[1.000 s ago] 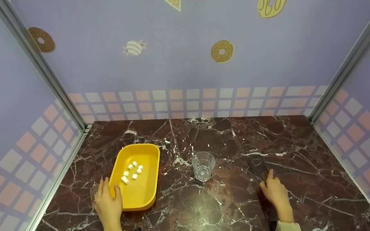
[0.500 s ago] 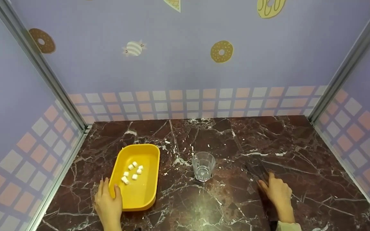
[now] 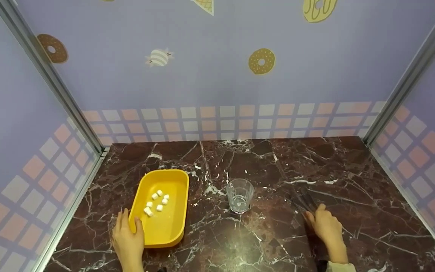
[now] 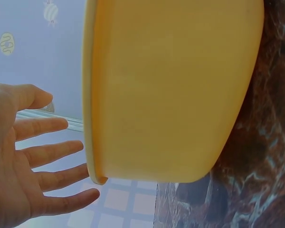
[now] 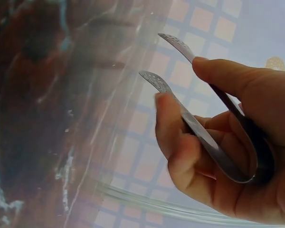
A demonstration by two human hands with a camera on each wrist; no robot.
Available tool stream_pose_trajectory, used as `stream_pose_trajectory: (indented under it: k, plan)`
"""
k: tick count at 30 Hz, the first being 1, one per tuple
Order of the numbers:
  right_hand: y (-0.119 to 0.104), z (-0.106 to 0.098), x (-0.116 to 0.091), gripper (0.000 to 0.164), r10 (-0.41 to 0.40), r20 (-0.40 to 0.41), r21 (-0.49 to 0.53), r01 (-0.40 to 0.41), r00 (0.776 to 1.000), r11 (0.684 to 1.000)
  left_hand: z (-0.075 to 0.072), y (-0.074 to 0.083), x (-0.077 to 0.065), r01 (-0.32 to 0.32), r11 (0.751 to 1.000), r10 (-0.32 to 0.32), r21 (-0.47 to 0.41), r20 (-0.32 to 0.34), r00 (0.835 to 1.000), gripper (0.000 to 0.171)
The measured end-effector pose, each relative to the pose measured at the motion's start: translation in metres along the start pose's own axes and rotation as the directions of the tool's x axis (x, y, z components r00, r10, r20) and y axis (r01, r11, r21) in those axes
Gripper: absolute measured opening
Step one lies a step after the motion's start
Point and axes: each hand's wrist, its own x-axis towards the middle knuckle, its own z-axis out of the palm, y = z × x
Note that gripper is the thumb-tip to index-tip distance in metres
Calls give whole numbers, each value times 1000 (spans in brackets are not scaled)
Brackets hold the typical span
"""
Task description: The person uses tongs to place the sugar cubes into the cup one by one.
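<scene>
Lilac walls (image 3: 217,83) printed with doughnuts (image 3: 255,67) stand round a marbled bench (image 3: 240,245). Left grip (image 3: 127,241), fingers spread, is beside a yellow tray (image 3: 164,228), contact unclear; white cubes (image 3: 159,207) lie in the tray, ahead of that grip. Right grip (image 3: 327,227) pinches metal tongs (image 5: 206,137), their arms apart. Between the grips, slightly forward, stands a clear drinking glass (image 3: 240,194).

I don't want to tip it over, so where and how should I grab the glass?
I'd probably take the glass round the middle of its wall, coming from the right: it stands upright, widens toward the top, and the yellow tray lies to its left. Your right hand holds tongs, so set those down first.
</scene>
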Motion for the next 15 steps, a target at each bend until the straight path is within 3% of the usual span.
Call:
stream_pose_trajectory:
  k: [9, 15]
  plan:
    - [-13, -16, -3, 30, -49, -88, 126, 60, 995, 990, -1, -2, 0, -8, 1000, 8, -2, -26, 1000, 43]
    - [-22, -25, -8, 34, -88, -189, 157, 118, 978, 981, -1, 0, 0, 7, 1000, -7, -3, -7, 1000, 43]
